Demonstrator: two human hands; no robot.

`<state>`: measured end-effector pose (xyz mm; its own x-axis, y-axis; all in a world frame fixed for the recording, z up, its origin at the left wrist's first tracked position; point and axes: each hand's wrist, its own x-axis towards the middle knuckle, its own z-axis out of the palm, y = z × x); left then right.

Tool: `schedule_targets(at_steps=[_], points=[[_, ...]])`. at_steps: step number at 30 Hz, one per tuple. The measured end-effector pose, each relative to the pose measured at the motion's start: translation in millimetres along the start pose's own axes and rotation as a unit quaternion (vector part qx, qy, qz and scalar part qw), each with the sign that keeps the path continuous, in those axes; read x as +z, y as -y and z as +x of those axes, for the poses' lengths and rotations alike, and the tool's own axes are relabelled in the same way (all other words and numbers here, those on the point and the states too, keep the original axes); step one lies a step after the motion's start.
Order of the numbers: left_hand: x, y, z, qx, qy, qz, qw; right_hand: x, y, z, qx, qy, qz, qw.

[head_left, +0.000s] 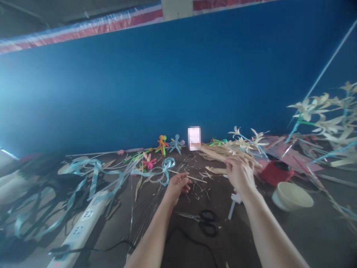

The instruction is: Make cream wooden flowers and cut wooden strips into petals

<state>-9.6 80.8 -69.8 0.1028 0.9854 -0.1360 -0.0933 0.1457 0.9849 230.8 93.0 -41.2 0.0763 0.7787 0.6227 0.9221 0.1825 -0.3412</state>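
My left hand (178,184) rests low over the dark table (320,238), fingers curled toward the palm, close to thin straw scraps (202,178); whether it holds anything is hidden. My right hand (240,173) reaches forward with fingers bent onto a bundle of pale straw strips (220,152) lying across the table. Black-handled scissors (202,219) lie between my forearms, nearer to me. Several thin metal wires (147,212) run along the table beside my left arm.
A white power strip (83,223) and tangled light-blue ribbon (97,175) lie left. Small coloured figures (167,144) stand by the blue wall. A red round object (276,172), a cream bowl (292,195) and straw flowers (326,111) sit right.
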Motion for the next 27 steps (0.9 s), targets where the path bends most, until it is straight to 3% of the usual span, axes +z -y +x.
schedule_targets(at_steps=[3, 6, 7, 9, 11, 14, 17, 19, 21, 23, 27], points=[[0, -6, -4, 0.111, -0.114, 0.061, 0.985, -3, 17, -1, -0.055, -0.014, 0.067, 0.996], [-3, -17, -12, 0.301, -0.265, 0.171, 0.9, -7, 40, -6, -0.104, 0.016, 0.099, 0.989], [-5, -20, -15, 0.345, -0.275, 0.219, 0.87, -8, 47, -8, -0.118, 0.032, 0.103, 0.987], [-5, -26, -20, 0.387, -0.231, 0.307, 0.838, -10, 59, -12, -0.138, 0.05, 0.104, 0.984], [-3, -27, -22, 0.372, -0.133, 0.36, 0.845, -12, 67, -15, -0.153, 0.048, 0.108, 0.981], [3, -24, -23, 0.301, -0.017, 0.35, 0.887, -14, 72, -16, -0.165, 0.004, 0.115, 0.98], [8, -20, -21, 0.228, -0.012, 0.26, 0.938, -16, 74, -16, -0.127, -0.078, 0.121, 0.981], [10, -18, -20, 0.152, -0.017, 0.141, 0.978, -14, 77, -17, -0.08, -0.112, 0.154, 0.978], [12, -15, -19, 0.06, -0.005, -0.004, 0.998, -9, 80, -19, -0.056, -0.089, 0.215, 0.971], [14, -12, -19, -0.01, 0.005, -0.107, 0.994, -2, 84, -22, -0.06, -0.019, 0.268, 0.961], [16, -7, -18, -0.03, -0.011, -0.134, 0.99, 7, 90, -27, -0.038, 0.082, 0.327, 0.941]])
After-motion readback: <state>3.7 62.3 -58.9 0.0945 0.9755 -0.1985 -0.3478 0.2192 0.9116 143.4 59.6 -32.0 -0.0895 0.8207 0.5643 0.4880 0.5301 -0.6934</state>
